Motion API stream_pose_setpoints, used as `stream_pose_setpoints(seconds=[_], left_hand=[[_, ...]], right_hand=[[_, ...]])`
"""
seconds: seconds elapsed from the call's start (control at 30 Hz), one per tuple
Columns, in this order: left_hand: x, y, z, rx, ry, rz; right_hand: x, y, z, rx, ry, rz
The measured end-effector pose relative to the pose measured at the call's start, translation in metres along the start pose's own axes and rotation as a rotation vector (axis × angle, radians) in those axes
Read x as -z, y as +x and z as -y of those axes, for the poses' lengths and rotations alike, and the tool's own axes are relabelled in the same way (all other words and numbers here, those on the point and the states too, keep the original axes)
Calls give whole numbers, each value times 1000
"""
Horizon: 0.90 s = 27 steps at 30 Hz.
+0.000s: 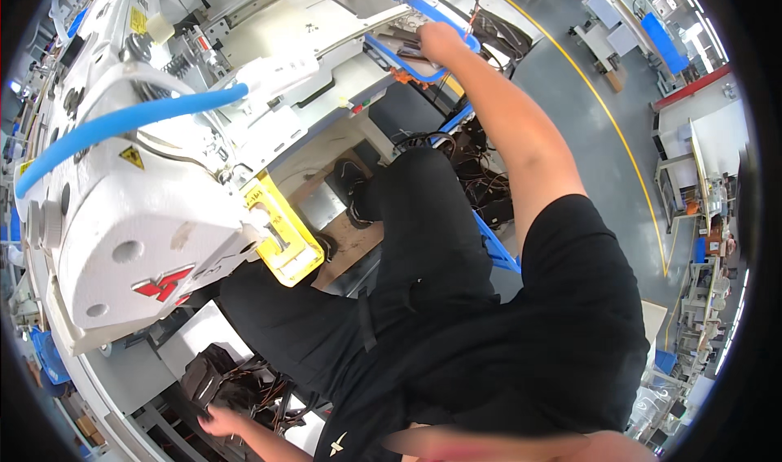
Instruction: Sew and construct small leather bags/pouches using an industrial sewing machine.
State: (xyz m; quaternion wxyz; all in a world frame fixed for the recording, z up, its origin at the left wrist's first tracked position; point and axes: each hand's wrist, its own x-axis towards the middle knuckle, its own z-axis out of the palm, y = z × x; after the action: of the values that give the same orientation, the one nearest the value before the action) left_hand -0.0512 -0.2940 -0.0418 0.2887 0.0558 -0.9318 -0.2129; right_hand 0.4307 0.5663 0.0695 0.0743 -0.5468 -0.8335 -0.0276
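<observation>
My right arm stretches far ahead, and my right hand is at a blue-rimmed tray beside the white machine's bed. Its fingers are curled down over dark, narrow pieces in the tray; what they hold is hidden. Low on the left, my left hand is next to a heap of dark brown strap-like pieces. Its fingers are bent against the dark material, and I cannot make out what lies between them. Close on my left stands the large white sewing machine.
A thick blue hose arches over the machine. A yellow box juts from its front above my legs. More dark straps hang in a blue-framed holder on my right. A yellow line runs along the grey floor.
</observation>
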Motion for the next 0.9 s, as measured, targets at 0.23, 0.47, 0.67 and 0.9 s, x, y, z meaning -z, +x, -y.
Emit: stream_pose_setpoints(seconds=[0.23,0.47,0.67,0.9], left_hand=[[-11,-86,-188,-181,-634,627],[32,-132,-308,-522,-809,862],[103,-151,-367,-964,-1201,876],[150,-164,-422,-243,-1433,1807]], right_hand=[[7,-6,-1,-22,-7,-114],[51,-60,13,-294,871,-496],[116,-218,125,39,1614,-78],[137,-292,203,655,1618,489]])
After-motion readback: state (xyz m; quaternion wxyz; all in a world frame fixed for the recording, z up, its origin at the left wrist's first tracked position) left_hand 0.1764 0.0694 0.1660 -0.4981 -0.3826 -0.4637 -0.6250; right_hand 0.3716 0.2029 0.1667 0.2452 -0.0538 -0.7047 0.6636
